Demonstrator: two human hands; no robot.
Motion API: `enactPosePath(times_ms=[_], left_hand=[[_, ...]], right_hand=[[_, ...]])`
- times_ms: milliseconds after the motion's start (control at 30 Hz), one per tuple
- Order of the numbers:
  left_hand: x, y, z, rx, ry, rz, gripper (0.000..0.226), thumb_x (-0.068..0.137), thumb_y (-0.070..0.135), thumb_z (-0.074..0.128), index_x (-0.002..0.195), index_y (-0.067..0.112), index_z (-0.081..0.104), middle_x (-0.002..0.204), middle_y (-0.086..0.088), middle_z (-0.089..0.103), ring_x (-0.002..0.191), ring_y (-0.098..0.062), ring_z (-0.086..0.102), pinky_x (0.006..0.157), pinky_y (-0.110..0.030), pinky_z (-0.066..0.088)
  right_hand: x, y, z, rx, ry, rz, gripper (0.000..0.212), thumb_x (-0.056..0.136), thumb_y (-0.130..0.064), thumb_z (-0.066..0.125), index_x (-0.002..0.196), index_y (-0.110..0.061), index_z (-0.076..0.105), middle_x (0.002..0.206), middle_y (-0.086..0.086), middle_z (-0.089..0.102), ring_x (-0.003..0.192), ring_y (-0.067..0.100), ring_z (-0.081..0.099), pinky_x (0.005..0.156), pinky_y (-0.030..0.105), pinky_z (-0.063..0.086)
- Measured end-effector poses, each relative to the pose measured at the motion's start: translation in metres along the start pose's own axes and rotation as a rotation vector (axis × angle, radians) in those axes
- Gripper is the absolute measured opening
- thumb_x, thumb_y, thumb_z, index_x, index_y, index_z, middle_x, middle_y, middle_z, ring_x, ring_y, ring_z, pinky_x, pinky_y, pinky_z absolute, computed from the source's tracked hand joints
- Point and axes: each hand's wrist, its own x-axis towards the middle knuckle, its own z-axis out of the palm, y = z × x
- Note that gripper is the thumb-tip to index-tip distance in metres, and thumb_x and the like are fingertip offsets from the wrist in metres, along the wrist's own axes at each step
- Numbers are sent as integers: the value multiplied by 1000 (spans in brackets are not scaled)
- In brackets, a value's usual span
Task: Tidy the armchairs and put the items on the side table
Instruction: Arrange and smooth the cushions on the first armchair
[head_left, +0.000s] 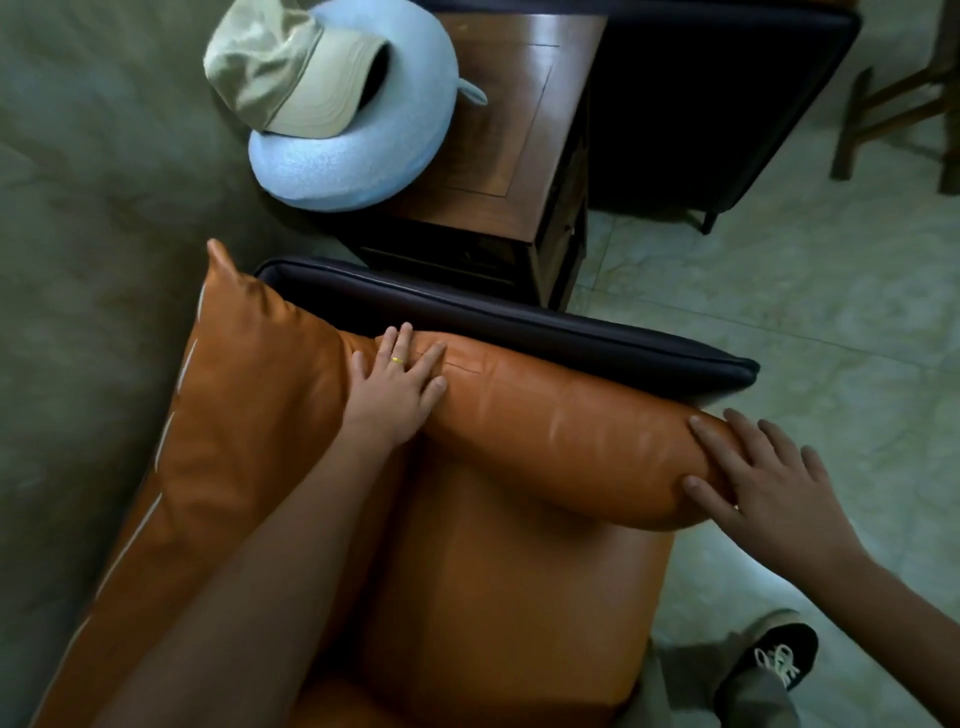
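Both hands' fingers (410, 358) flat on orange armrest cushion (561, 447).

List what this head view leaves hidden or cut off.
- Second, dark armchair: its top runs past the frame's upper edge, so items on its seat cannot be ruled out.
- Pale blue ring-shaped neck pillow: the beige cloth cap covers its centre.
- Orange leather armchair: the left forearm hides part of the seat.
- Wooden side table: front is in shadow.
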Motion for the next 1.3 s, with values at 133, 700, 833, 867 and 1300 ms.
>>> enactPosePath(times_ms=[133,700,833,867,1300], left_hand=[[-19,98,-6,-41,172,272,55,102,52,25,155,37,25,166,-1,17,154,-20,7,119,-63,11],[-28,116,-14,-114,-73,-43,56,103,53,20,157,38,16,167,-5,7,154,-25,-1,115,-69,13],[-61,207,-7,-180,22,285,58,101,57,27,155,37,22,165,0,20,154,-21,10,121,-59,11],[-66,225,-1,-176,26,323,59,100,58,28,155,38,22,165,1,20,154,-21,10,121,-59,10],[-69,237,44,-305,233,302,50,102,47,35,151,34,39,161,3,32,152,-17,16,119,-63,5]], right_hand=[[1,-25,-15,88,88,-42,64,93,-68,26,149,-38,36,160,1,34,145,39,30,110,68,26],[-13,59,20,620,-160,-190,74,90,-72,36,152,-58,-3,140,7,55,117,20,55,98,40,47],[-12,52,23,932,-33,-185,69,96,-61,47,155,-51,13,165,-13,18,149,11,25,117,40,34],[-11,48,20,1008,13,-149,67,98,-55,51,155,-49,17,164,-15,21,147,8,27,113,36,36],[1,9,27,1404,28,120,53,92,-56,62,142,-52,44,149,-14,45,128,17,53,101,54,52]])
